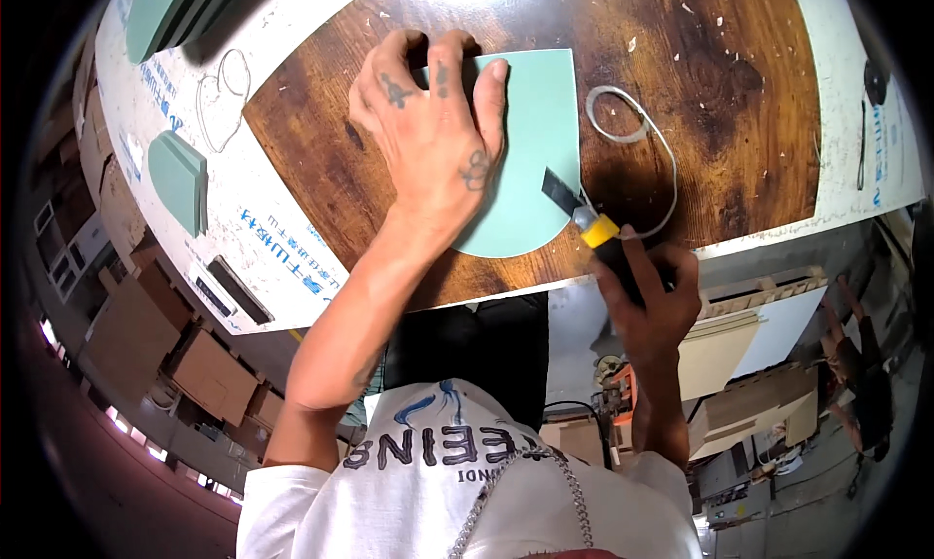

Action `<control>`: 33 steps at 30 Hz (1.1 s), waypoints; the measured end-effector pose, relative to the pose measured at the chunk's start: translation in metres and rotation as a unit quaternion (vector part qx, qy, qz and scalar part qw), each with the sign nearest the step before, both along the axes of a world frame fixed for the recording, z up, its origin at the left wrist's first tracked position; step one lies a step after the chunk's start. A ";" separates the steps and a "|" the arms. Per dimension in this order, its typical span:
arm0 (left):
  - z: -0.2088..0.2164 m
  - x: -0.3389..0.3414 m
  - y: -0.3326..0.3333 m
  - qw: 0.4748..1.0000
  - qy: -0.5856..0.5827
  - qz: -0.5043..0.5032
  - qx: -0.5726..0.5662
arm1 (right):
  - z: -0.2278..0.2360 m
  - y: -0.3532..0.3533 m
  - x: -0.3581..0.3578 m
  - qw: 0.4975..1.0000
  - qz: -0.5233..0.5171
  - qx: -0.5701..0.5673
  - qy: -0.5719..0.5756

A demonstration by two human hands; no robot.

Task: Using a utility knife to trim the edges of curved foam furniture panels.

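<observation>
A pale green panel (530, 121) with a rounded near edge lies flat on the brown wood-grain board. My left hand (428, 121) holds it down from the left; its thumb rests on the panel and its fingers bend over the far left edge, their tips hidden. In my right hand (652, 296) is a utility knife (599, 230) with a dark handle and a yellow collar. Its blade lies over the panel's right edge, near where the curve begins. A thin pale strip (671, 170) loops away beside the blade and curls on the board.
Dark green curved pieces (180, 14) are stacked at the far left, with smaller green pieces (180, 180) nearer. A loose strip (222, 102) lies between them. A dark bar-shaped object (238, 291) sits by the near left edge. Scraps dot the wood-grain board (720, 92). Another person (861, 364) appears far right.
</observation>
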State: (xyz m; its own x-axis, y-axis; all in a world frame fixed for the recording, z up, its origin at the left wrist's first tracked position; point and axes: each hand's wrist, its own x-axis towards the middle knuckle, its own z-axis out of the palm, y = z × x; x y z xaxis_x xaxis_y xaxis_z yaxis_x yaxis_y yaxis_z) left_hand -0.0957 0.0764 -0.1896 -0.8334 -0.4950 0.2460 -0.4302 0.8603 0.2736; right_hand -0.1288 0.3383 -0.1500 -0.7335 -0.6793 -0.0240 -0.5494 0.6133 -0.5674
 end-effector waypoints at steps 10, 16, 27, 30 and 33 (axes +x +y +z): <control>-0.008 0.000 -0.002 0.999 0.037 -0.007 0.003 | -0.004 0.006 -0.018 0.999 0.028 0.000 0.047; -0.001 0.004 -0.005 0.999 0.026 -0.024 -0.005 | -0.007 -0.009 -0.034 0.998 0.048 -0.020 0.036; 0.003 0.004 -0.008 0.999 0.042 -0.026 0.014 | -0.030 -0.069 -0.079 0.990 0.024 -0.118 0.075; 0.004 0.002 -0.006 0.999 0.031 -0.012 0.011 | -0.026 -0.089 -0.094 0.992 0.018 -0.088 0.085; 0.004 0.007 -0.004 0.996 0.049 -0.075 0.008 | -0.023 -0.115 -0.119 0.989 -0.020 -0.042 0.139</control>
State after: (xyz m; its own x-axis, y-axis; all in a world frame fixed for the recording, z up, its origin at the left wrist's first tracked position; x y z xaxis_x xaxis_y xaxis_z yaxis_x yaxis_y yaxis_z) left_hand -0.0889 0.0728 -0.1859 -0.8710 -0.3710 0.3221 -0.2677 0.9080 0.3223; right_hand -0.2474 0.2229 -0.1729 -0.7305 -0.6400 0.2381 -0.6674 0.5954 -0.4473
